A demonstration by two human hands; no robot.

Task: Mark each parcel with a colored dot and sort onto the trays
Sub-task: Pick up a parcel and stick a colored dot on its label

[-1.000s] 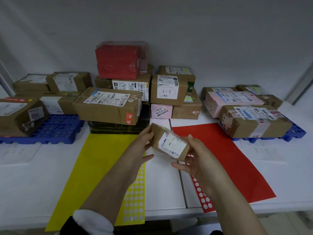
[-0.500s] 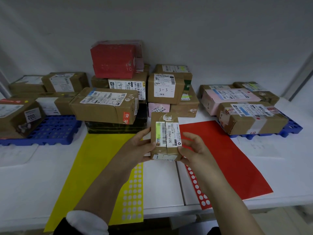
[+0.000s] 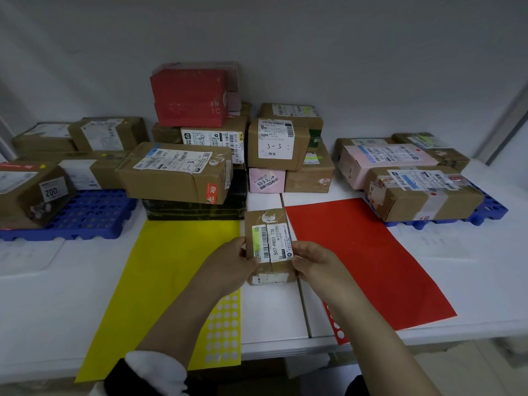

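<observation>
Parcel (image 3: 270,247) lower now, label up, long axis front-to-back.

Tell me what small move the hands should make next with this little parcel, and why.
Probably release the right hand and peel a dot from a sticker sheet: it and the left hand grip the small parcel, label up, with no dot visible.

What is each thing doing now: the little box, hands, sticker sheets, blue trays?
small parcel, held between both hands, label facing the camera.
left hand, grips its left edge.
right hand, grips its right edge.
yellow dot sheet, lying flat, partly hidden.
red dot sheet, lying flat, mostly hidden.
left blue tray, partly loaded with parcels.
right blue tray, loaded with parcels.
</observation>
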